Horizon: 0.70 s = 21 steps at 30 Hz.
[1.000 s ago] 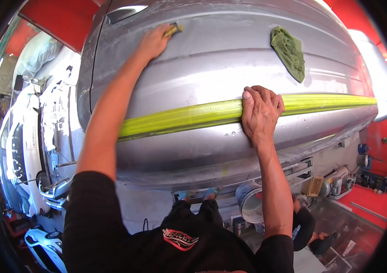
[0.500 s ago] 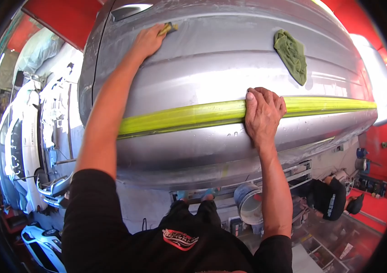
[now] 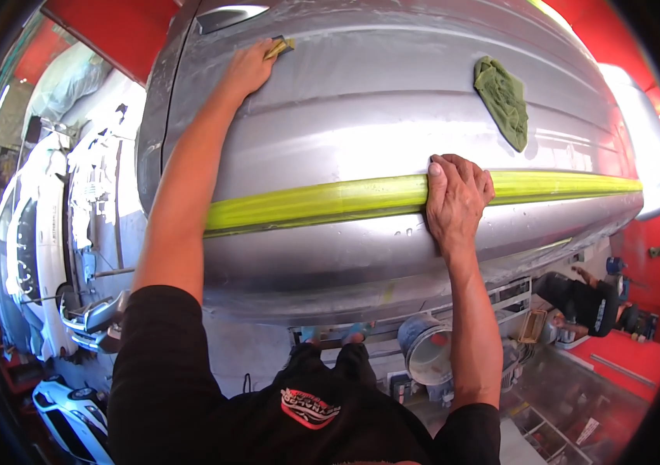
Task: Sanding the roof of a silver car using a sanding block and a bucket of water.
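My left hand (image 3: 249, 68) is closed on a folded piece of sandpaper (image 3: 279, 48), tan with a dark grey side, and presses it to the grey car panel (image 3: 361, 66) below the door handle (image 3: 231, 17). Nearer to me, my right hand (image 3: 458, 198) lies over a bright yellow-green strip (image 3: 322, 200) that runs along the car's side. Its fingers are bent across the strip, the tips partly hidden, and I see nothing held in it. A crumpled green cloth (image 3: 503, 105) clings to the panel beyond my right hand.
A bucket (image 3: 427, 349) stands by a low metal rack (image 3: 512, 298) near my feet. At the right, another person (image 3: 582, 302) in dark clothes bends over. Other cars (image 3: 74, 422) and a loose bumper part (image 3: 96, 318) are on the left. Red walls (image 3: 124, 31) border the area.
My left hand and the sandpaper have shifted slightly left along the panel. My right hand stays on the strip. The other person has changed posture and moved a little.
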Available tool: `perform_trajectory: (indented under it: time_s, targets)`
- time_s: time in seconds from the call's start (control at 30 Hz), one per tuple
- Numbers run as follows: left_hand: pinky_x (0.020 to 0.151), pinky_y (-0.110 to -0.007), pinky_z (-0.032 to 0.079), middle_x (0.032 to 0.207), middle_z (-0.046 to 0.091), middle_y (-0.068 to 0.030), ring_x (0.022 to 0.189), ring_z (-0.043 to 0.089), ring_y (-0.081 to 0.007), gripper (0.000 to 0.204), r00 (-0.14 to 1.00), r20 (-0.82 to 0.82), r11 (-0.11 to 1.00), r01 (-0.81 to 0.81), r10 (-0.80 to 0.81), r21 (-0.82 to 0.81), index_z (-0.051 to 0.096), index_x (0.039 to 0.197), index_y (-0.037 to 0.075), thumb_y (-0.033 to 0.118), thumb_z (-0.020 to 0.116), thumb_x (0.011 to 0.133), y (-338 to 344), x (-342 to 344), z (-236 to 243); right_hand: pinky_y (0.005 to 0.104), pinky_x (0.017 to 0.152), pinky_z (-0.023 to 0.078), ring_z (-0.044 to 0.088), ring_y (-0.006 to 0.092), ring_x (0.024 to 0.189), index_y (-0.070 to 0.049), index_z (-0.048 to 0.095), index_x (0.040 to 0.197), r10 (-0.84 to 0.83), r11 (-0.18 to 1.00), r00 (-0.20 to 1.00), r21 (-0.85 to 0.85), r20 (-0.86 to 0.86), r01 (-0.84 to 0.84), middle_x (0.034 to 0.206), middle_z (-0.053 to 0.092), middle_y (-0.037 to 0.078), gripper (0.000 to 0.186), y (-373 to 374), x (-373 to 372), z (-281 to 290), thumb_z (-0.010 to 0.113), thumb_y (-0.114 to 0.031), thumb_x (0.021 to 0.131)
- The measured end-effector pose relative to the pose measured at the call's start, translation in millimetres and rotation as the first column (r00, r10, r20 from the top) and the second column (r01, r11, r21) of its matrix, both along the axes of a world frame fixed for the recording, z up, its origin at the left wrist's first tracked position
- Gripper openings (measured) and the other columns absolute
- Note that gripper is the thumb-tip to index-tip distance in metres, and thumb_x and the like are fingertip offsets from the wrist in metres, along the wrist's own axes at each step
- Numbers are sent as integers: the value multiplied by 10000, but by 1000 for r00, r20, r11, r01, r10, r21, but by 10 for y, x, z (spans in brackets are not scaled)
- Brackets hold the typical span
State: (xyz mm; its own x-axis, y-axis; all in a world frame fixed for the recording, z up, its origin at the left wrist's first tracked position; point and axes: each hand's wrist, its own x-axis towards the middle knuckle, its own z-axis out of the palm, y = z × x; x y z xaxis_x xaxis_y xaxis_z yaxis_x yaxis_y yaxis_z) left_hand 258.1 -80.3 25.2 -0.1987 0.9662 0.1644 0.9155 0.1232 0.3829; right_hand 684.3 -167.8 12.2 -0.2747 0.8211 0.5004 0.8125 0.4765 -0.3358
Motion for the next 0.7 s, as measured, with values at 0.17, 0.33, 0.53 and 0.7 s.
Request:
perform_trajectory:
  time_s: [0.17,0.33,0.53,0.7]
  targets:
    - [1147,-460,425,1494,552,-168,1405,498,-358,454,942,-308,982,169,-136,82,582,1444,118,234,588,1005,-426,167,-449,524,1139,277,573,269,1178,-122,765,1107,-7,1000,1000,-17,-10,7,1154,696,41,331,5,188,-39,546,-358,1030]
    - [1140,-463,424,1479,561,-179,1366,525,-373,438,972,-115,965,219,-203,146,592,1423,90,258,564,1019,-773,-19,-306,518,1139,276,571,261,1185,-118,771,1107,-45,999,999,-30,27,45,1167,695,34,354,-16,83,79,535,-373,1035]
    - [1140,-436,420,1475,561,-194,1382,514,-362,437,999,-22,998,-43,44,46,613,1408,133,324,558,1018,-63,-123,-209,489,1125,296,580,270,1170,-112,771,1096,8,1000,1000,-13,12,-8,1165,698,40,307,-47,30,44,545,-309,1029]
    - [1180,-456,376,1450,592,-174,1405,488,-364,431,974,-30,952,227,-226,206,623,1393,87,250,616,994,-889,274,-414,450,1112,311,585,265,1168,-97,772,1098,-25,1000,998,-14,52,26,1163,700,59,297,-1,207,39,544,-273,1024]
